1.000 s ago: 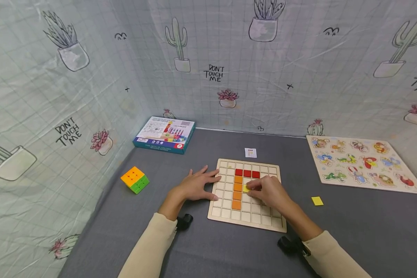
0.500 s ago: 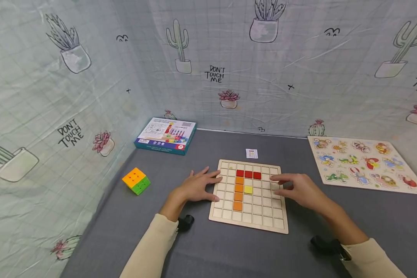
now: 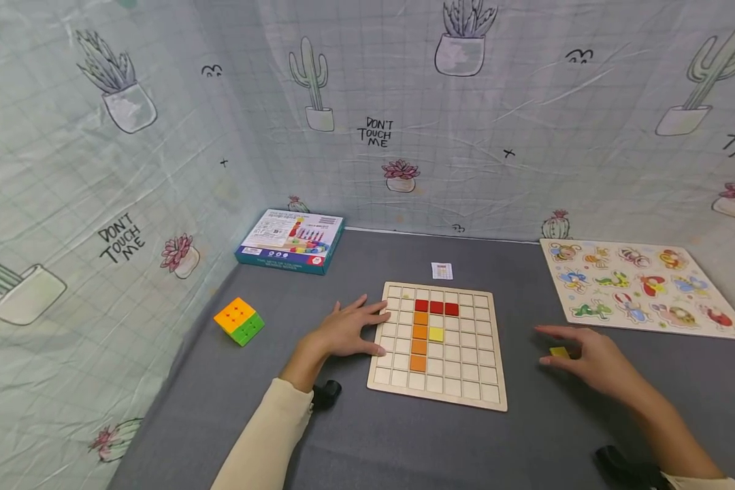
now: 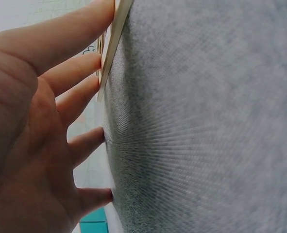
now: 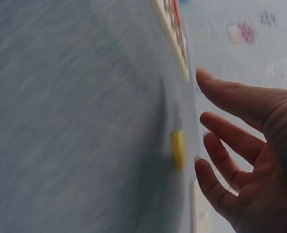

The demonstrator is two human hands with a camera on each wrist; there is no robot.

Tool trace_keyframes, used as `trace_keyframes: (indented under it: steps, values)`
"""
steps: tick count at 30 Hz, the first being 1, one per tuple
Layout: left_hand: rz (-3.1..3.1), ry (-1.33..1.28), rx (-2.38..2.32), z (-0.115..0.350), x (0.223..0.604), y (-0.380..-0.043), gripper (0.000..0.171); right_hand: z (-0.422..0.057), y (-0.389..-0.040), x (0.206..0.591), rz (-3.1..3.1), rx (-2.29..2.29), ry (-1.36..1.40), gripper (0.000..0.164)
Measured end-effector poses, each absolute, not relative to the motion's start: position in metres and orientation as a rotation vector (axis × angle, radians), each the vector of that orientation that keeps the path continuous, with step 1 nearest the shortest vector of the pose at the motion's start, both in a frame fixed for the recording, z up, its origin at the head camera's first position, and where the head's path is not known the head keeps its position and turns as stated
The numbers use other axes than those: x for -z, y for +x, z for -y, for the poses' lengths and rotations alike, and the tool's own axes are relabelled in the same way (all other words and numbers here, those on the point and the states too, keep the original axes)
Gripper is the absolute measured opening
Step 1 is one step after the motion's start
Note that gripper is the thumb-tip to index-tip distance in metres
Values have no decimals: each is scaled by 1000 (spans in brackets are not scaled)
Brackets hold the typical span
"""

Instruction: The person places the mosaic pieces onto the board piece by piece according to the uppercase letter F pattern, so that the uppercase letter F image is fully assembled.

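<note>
A wooden grid board [image 3: 462, 390] lies on the grey cloth, with a row of red tiles [image 3: 437, 307], a column of orange tiles [image 3: 419, 347] and one yellow tile [image 3: 436, 334] in its cells. My left hand [image 3: 348, 329] is spread at the board's left edge, its fingers and thumb touching the rim, as the left wrist view also shows. Over a loose yellow tile [image 3: 559, 352] to the right of the board hovers my right hand [image 3: 600, 357], thumb and fingers apart. In the right wrist view that tile [image 5: 178, 149] lies on the cloth, apart from the fingertips.
A small printed card [image 3: 442, 271] lies behind the board. An insect puzzle board [image 3: 643, 289] is at the right. On the left are an orange and green puzzle cube [image 3: 239, 320] and a flat game box [image 3: 290, 239]. Patterned cloth walls enclose the back and left.
My right hand has let go of a yellow tile in a cell beside the orange column and moved right to the loose yellow tile. The left hand has stayed at the board's edge.
</note>
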State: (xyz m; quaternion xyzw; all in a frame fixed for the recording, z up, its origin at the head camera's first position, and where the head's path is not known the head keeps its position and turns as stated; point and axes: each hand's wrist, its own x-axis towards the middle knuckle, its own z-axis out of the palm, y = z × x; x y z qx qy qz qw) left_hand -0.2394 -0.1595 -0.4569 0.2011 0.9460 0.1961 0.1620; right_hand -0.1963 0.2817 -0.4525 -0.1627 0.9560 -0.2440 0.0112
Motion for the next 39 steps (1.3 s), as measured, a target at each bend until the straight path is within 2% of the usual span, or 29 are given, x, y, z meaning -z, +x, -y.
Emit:
trace_keyframes:
  steps: [7,21,28,39]
  values:
    - [-2696,579,-558,161,457,-239,78,-300,-190,465,-2923,731,-401,62]
    - [-2705,584,-546,161,458,-239,78,-307,-192,471,-2982,776,-324,41]
    - [-2705,589,-552,160,456,-239,77,-306,-191,473,-2984,791,-264,37]
    - [-2709,595,-558,160,458,-237,77,-291,-189,469,-3092,877,-386,28]
